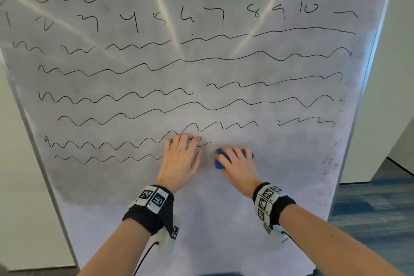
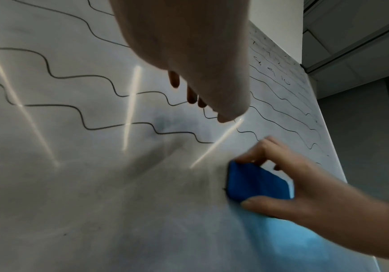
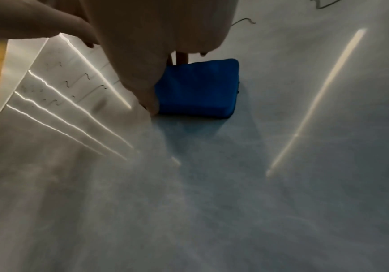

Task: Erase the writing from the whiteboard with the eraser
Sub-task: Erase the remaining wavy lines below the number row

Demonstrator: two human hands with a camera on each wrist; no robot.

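A tall whiteboard [image 1: 224,219] fills the head view, covered with black wavy lines [image 1: 125,94] and a row of numbers [image 1: 134,20]. My right hand [image 1: 235,161] grips a blue eraser [image 1: 218,163] [image 2: 256,182] [image 3: 198,86] flat against the board, thumb on its lower side and fingers over the top. To its left my left hand [image 1: 181,154] lies flat on the board with straight fingers, covering the ends of the two lowest wavy lines [image 1: 107,159]. The board to the right of and below the eraser shows only grey smears.
The board's metal frame [image 1: 367,74] runs down both sides. Pale walls [image 1: 394,74] stand behind it left and right, and blue carpet [image 1: 376,204] shows at lower right. Light streaks reflect across the upper board.
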